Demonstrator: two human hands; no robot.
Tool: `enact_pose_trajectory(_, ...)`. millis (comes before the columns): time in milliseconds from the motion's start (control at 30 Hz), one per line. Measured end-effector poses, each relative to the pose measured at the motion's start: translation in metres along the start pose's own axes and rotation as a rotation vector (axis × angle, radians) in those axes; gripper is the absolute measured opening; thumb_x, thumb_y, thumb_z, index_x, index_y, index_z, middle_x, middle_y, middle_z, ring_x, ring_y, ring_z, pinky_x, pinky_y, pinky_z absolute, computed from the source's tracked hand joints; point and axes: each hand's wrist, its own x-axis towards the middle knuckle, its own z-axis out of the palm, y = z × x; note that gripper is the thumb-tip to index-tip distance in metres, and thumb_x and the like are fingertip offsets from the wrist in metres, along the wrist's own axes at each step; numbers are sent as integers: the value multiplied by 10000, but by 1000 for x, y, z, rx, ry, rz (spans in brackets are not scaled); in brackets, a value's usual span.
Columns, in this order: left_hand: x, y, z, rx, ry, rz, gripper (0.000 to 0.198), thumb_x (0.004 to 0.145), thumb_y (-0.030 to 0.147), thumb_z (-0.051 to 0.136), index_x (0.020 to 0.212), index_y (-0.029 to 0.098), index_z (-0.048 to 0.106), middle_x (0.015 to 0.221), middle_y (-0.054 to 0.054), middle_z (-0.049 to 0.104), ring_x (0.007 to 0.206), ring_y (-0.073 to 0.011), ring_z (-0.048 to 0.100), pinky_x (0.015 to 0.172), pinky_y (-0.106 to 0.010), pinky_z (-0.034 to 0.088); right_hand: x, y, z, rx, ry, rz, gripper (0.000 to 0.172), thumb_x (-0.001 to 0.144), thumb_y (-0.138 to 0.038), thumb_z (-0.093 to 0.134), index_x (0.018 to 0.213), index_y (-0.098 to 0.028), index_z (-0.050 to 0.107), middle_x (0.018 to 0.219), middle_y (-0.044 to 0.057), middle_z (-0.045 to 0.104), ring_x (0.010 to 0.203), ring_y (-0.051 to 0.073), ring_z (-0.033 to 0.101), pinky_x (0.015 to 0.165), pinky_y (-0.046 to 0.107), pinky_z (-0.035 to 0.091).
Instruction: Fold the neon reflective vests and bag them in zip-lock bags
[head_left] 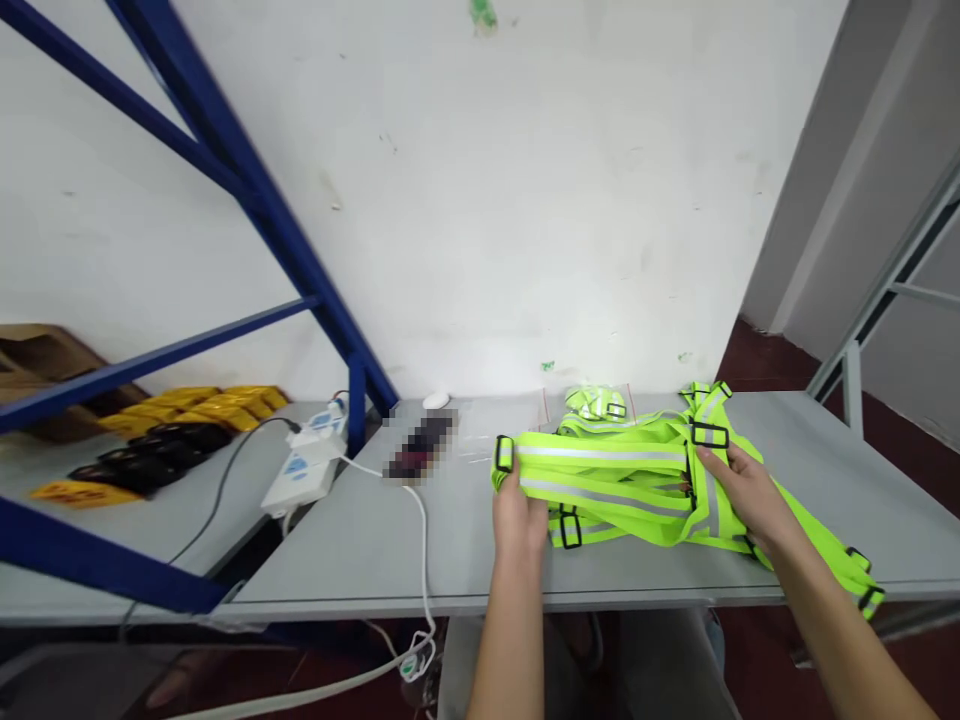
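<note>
Neon yellow-green straps (607,475) with silver reflective stripes and black buckles stretch between my hands above the grey table. My left hand (517,510) grips their left end, just below a black buckle. At the right, my right hand (742,490) pinches the strap beside another buckle, fingers closed. More of the same webbing trails down to the right, its buckled ends reaching the table's front edge. Behind the straps, a small folded bundle (596,403) of similar webbing lies in a clear plastic bag near the wall.
On the grey table (360,560) lie a blurred dark object (421,445), a white round item (436,400) and a white cable. Blue shelf posts (300,250) stand left. Beyond them are a power strip (304,470), yellow packets (225,405) and black items (157,450).
</note>
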Motion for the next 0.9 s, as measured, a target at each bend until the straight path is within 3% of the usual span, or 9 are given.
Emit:
enact_pose_trajectory(133,18,18,-26,-160,106,-59,347,978,255,332,1133,123,613,905,-100,733,928,-193,690,940,-350,508,16,25,27,-404,108,-71,588,776,-577,541,1158,-138,623,1028,128,709,973,303,630,785,362,480)
enact_pose_trajectory(333,29,21,-55,-163,155,15,160,894,128,411,862,159,564,654,13,616,605,-105,628,725,-236,546,25,29,55,-853,74,-52,465,878,-482,438,1126,-141,631,950,151,700,881,289,633,658,318,435)
enact_pose_trajectory(500,21,23,-59,-138,189,46,73,863,183,432,832,182,497,789,-7,612,736,-121,648,764,-255,548,20,9,81,-1194,39,4,287,908,-291,427,967,-166,678,974,153,629,742,243,637,571,304,372)
enact_pose_trajectory(600,11,34,-62,123,296,357,267,844,253,505,1107,227,466,1255,-66,543,1134,-192,581,991,-380,470,16,3,100,-1305,67,9,266,911,-202,414,957,-153,671,1067,157,546,706,203,638,565,296,373)
enact_pose_trajectory(700,-6,39,-62,661,330,883,707,795,221,618,1388,287,239,1571,-86,147,1437,-242,219,1161,-478,222,13,4,121,-1335,34,25,305,891,-68,349,962,-122,642,1049,161,537,774,218,649,580,288,386)
enact_pose_trajectory(733,-13,37,-61,850,285,1025,759,784,213,641,1415,277,223,1591,-91,64,1463,-264,112,1177,-508,132,13,5,129,-1326,16,25,325,876,-29,334,982,-112,629,1053,167,543,819,230,649,592,285,392)
enact_pose_trajectory(800,-25,28,-57,1170,99,1155,652,799,204,634,1382,267,350,1596,-83,93,1466,-312,23,1160,-572,-19,11,6,144,-1299,-24,20,346,851,13,334,1041,-97,602,1071,176,563,915,251,636,630,282,404)
enact_pose_trajectory(833,-29,21,-54,1275,-45,1137,538,825,200,601,1332,274,437,1584,-72,171,1464,-324,40,1148,-590,-53,10,6,149,-1286,-41,16,336,848,9,356,1067,-92,589,1080,179,574,954,259,626,652,282,409)
enact_pose_trajectory(900,-33,3,-51,1357,-376,923,409,888,203,499,1287,291,515,1534,-60,323,1455,-312,135,1153,-591,3,9,6,154,-1265,-78,-1,278,862,-71,435,1106,-95,567,1074,169,602,975,256,616,680,281,417)
